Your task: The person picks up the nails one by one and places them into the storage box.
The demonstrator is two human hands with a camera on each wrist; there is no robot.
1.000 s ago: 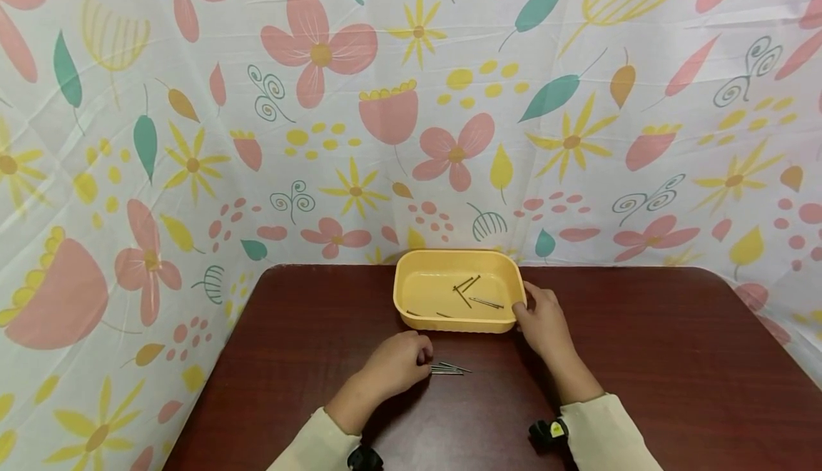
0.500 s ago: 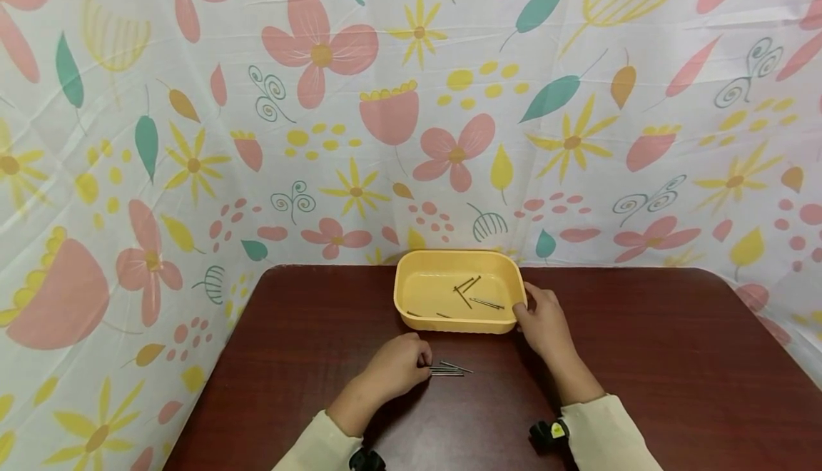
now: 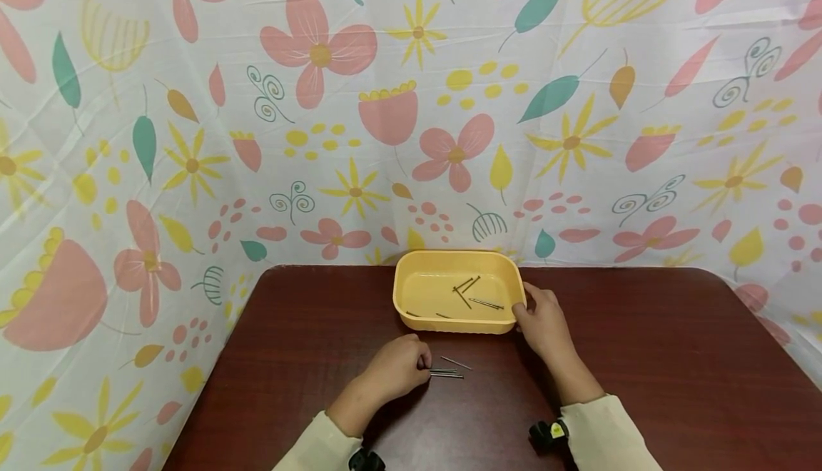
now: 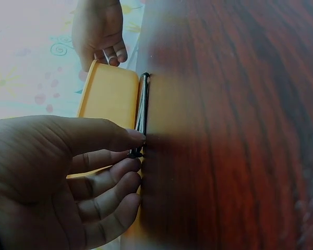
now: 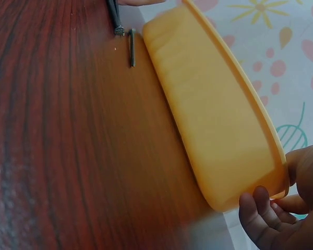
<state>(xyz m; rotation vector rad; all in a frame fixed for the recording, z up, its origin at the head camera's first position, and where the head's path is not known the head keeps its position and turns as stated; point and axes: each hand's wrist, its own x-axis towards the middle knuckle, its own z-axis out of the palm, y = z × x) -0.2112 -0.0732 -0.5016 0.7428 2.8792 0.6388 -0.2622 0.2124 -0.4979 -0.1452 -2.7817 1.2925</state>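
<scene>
My left hand point(image 3: 394, 365) is low over the table, pinching the near ends of a few nails point(image 3: 447, 372) between thumb and fingers. In the left wrist view the nails point(image 4: 142, 104) point away from the thumb along the tabletop, and their exact number is hard to tell. A single loose nail point(image 3: 457, 363) lies slantwise just beyond them, apart from the bunch. My right hand point(image 3: 546, 321) grips the right end of a yellow plastic tray point(image 3: 459, 325), thumb at the rim and fingers against the outer wall. Several nails point(image 3: 486, 303) lie scattered inside it.
The dark wood-grain table point(image 3: 308, 307) extends to both sides of the hands. Behind it hangs a floral cloth point(image 3: 456, 153), close to the tray's far side. A black wrist camera point(image 3: 549, 434) is strapped at the right sleeve.
The slanted nail has separated from the bunch, leaving a gap between them. The pinched nails and left hand shifted very slightly towards the near edge. My right hand and the tray stay put.
</scene>
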